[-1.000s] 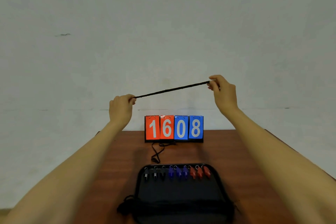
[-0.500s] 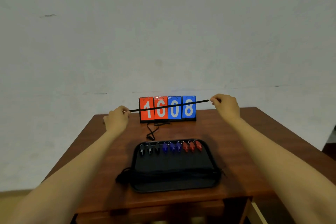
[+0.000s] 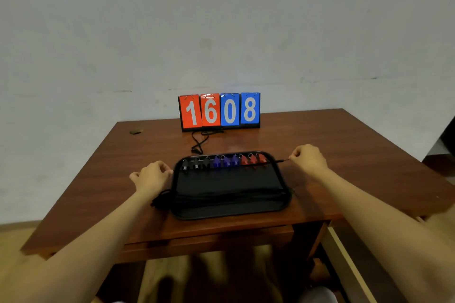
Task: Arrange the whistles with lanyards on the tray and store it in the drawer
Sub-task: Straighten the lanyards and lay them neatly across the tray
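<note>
A black tray (image 3: 229,206) lies on the wooden table (image 3: 103,174). Along its far edge runs a row of whistles: black ones (image 3: 196,164) on the left, blue ones (image 3: 226,161) in the middle, red ones (image 3: 253,159) on the right. My left hand (image 3: 151,176) and my right hand (image 3: 309,158) each pinch an end of a black lanyard (image 3: 280,161), stretched straight across the tray just over the whistles. Most of the lanyard blends into the dark tray. More black cords (image 3: 161,200) bunch at the tray's near left corner.
A flip scoreboard (image 3: 219,110) reading 1608 stands at the back of the table against the white wall. A loose black cord (image 3: 199,141) lies between it and the tray. The desk's front panel (image 3: 209,241) shows below the table edge.
Both hands brought the taut lanyard down from in front of the wall to the tray, level with the whistle row. The camera tilted downward.
</note>
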A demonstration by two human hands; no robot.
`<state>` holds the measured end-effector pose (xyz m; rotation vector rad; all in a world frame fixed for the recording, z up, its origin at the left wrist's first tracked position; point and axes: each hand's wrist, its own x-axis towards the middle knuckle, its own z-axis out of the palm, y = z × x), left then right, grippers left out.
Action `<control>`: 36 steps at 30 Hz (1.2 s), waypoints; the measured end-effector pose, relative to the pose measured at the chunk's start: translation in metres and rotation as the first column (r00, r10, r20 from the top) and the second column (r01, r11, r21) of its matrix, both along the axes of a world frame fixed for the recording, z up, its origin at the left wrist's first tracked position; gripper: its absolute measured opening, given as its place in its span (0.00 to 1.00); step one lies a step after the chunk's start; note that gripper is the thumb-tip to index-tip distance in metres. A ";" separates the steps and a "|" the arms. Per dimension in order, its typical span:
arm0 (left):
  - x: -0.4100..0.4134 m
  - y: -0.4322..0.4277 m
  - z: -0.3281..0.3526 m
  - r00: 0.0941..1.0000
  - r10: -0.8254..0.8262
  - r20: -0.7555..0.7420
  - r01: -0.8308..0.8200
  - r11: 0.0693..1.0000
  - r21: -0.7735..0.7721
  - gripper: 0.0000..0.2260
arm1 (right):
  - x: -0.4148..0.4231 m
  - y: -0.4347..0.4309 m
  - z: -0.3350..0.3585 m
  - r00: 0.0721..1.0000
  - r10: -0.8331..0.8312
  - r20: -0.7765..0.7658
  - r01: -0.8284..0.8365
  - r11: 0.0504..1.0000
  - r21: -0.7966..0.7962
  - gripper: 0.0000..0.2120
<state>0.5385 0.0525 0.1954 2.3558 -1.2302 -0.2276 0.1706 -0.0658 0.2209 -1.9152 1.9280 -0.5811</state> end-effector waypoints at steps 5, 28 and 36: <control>-0.004 0.007 -0.026 0.999 0.024 0.029 -0.027 0.993 0.111 0.09 | 0.000 0.010 -0.023 0.999 0.020 -0.029 -0.016 0.991 0.133 0.08; -0.018 0.018 -0.067 0.936 -0.168 0.310 0.169 0.985 0.024 0.13 | 0.005 0.018 -0.048 0.942 0.237 -0.237 -0.227 0.971 0.069 0.09; -0.033 0.018 -0.077 0.889 -0.296 0.349 0.273 0.955 0.116 0.12 | 0.027 0.021 -0.060 0.755 0.469 -0.458 -0.451 0.879 0.157 0.12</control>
